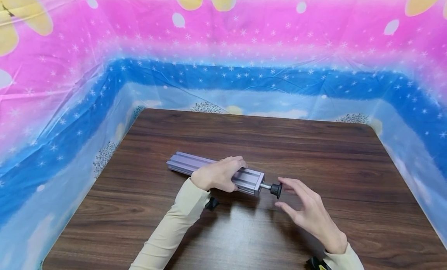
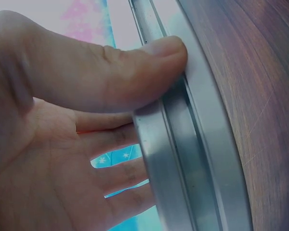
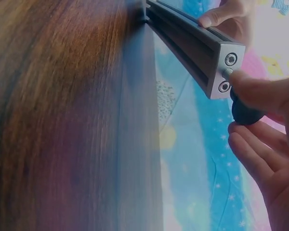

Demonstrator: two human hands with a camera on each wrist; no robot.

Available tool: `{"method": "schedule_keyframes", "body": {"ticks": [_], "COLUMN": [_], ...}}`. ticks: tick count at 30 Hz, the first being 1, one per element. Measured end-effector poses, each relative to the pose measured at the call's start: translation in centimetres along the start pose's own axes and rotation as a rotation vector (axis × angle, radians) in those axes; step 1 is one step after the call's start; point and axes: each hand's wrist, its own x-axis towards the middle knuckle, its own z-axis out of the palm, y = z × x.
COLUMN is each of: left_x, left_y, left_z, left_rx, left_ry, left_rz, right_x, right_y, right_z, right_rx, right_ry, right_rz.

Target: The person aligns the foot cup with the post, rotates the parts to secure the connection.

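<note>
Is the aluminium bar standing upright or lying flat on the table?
Lying flat: the aluminium bar rests lengthwise on the table, the left hand gripping it.

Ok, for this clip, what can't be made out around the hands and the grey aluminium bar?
- Head view: the middle of the grey aluminium bar is covered by the left hand.
- Right wrist view: whether the right hand pinches the black round knob; fingers cover it.
- Left wrist view: both bar ends are cut off by the frame edges.
</note>
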Motion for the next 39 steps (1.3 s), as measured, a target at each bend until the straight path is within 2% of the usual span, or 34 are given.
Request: {"method": "schedule_keyframes", "body": {"ticks": [3,6,12,17,29,31,39], "left_x": [0.01,0.03,-0.18,-0.32,-0.24,-0.24,-0.26], "left_y": [-0.08,-0.13,0.16,0.4,0.24,0.3,0.41], "left_z": [0.08,0.14,0.01,-0.1,0.04,0.02,0.04], "left_rx": [-0.003,0.002,0.021,0.029,0.025,0.026,0.022], "left_ry": [0.001,0.005,0.008,0.008,0.007,0.005,0.0], "left_rz": [0.0,0.003,0.008,0.015,0.014,0.014,0.004], "right_x": [0.16,0.16,-0.17,-0.23,-0.12,-0.21,-0.09], "right_y": [0.17,0.2,-0.1,-0.15,-0.2,-0.22,-0.2], "right_z": [0.11,0.16,0.07,0.12,0.32,0.28,0.33], "right_rx": [0.017,0.001,-0.073,-0.126,-0.093,-0.071,0.003], "right_ry": [0.039,0.052,0.01,0.011,-0.041,-0.045,-0.035], "right_rz": [-0.053,-0.062,0.044,0.086,0.2,0.196,0.069]}}
